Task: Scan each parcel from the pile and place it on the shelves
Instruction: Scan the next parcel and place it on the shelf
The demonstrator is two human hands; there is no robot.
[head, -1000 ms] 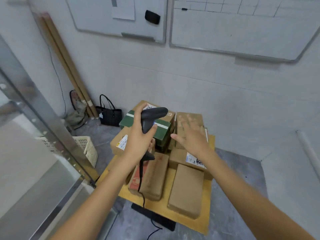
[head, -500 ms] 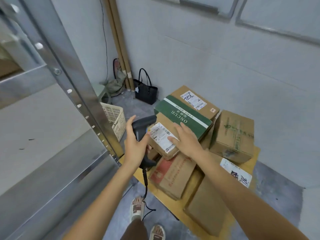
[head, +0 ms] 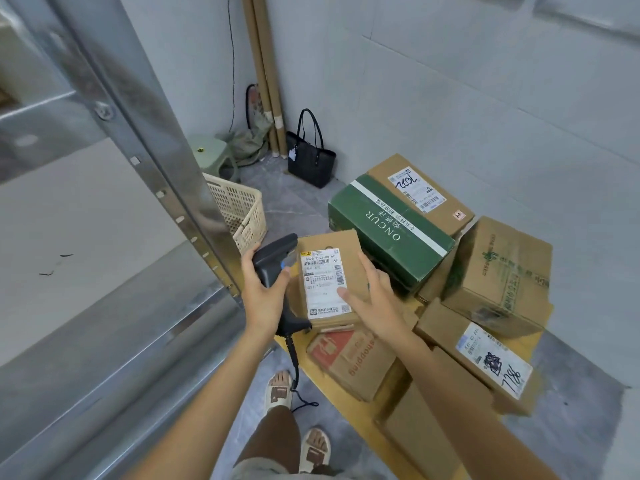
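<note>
A: Left edge to centre, status?
B: Metal shelving [head: 114, 188] filling left half of frame, cut off at top, left and bottom; upper tier blurred, contents unreadable. Cream basket [head: 239, 213] right of the upright, partly hidden behind it. Green stool [head: 213, 155] and black handbag [head: 311, 161] at upper centre, against the wall.

A: Hands and grip?
B: Left hand [head: 263, 296] at centre, fingers wrapped round the black scanner [head: 273, 268]; scanner head pointed right, just beside the label. Handle base and cable hanging below the palm; cable end lost near the sandalled feet at bottom centre. Right hand [head: 375, 303] spread flat, fingers straight, on the right part of the labelled parcel [head: 329, 271]; thumb on the label. Lifting or merely resting: cannot tell. Underside of parcel hidden.

A: Centre to right?
B: Parcel sitting on top of the pile, at its left edge, above the yellow platform [head: 332, 386]. Red-printed carton [head: 349, 362] directly below it, partly covered. Green ONCUR box [head: 388, 230] behind, overlapping a brown box marked 1102 [head: 420, 192]. Tilted carton with faded green print [head: 498, 275] at right. Flat box marked 788 [head: 485, 355] at lower right, partly hidden by the forearm.
</note>
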